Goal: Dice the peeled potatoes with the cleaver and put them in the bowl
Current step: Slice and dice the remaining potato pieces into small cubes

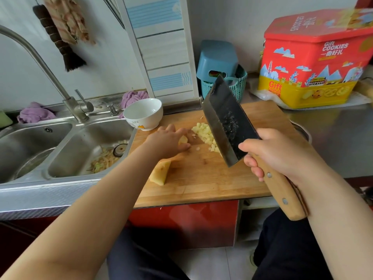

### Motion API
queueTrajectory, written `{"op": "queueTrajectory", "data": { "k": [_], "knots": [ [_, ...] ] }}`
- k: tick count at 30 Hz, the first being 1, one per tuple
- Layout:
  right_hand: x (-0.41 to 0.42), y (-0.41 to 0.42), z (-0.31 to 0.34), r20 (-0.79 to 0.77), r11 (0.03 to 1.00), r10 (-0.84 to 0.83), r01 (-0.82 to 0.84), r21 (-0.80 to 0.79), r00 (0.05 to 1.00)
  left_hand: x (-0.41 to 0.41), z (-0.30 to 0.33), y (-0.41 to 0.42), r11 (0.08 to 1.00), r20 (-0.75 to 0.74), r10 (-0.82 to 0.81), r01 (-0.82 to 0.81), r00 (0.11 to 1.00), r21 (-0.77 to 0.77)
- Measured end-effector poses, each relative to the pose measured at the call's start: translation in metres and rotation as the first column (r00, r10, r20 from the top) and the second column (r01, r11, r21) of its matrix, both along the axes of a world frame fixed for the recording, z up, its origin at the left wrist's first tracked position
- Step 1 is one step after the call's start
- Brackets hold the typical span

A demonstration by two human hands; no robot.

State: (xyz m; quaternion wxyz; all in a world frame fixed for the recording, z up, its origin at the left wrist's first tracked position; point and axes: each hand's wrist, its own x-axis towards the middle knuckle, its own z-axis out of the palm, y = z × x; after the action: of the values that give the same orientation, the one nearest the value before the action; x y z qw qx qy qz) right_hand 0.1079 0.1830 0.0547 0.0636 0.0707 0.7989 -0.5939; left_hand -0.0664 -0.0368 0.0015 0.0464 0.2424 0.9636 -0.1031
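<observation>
At ten o'clock on the cutting board (201, 178) stands the white bowl (143, 114); your left hand (169, 140) curls over a potato piece (183, 140), a larger chunk (160, 172) at seven o'clock of it. At three o'clock the diced heap (203, 132) lies beside the lifted cleaver (226, 122), its handle clamped in your right hand (276, 152).

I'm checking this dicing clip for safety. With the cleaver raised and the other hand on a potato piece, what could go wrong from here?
1. The left hand covers a potato piece close under the raised cleaver; a chop there could catch its fingers.
2. The diced potato lies loose right behind the blade and could scatter off the cutting board.
3. The bowl sits at the board's corner beside the sink; a nudge might tip it in.
</observation>
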Motion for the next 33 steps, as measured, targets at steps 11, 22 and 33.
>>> {"op": "queueTrajectory", "data": {
  "k": [11,22,33],
  "knots": [
    [-0.007,-0.011,0.0,0.029,0.999,0.044,-0.045,0.016,0.999,-0.026,-0.005,-0.029,0.988,-0.034,0.152,-0.151,0.988,0.038],
    [-0.028,-0.035,-0.003,0.218,0.979,0.184,-0.198,0.045,0.958,0.051,0.022,-0.057,0.804,0.239,0.013,-0.152,0.971,0.575],
    [-0.03,-0.039,-0.006,0.237,0.971,0.213,-0.231,0.053,0.948,0.082,-0.006,-0.048,0.794,0.276,0.141,-0.275,0.951,0.542]
  ]
}}
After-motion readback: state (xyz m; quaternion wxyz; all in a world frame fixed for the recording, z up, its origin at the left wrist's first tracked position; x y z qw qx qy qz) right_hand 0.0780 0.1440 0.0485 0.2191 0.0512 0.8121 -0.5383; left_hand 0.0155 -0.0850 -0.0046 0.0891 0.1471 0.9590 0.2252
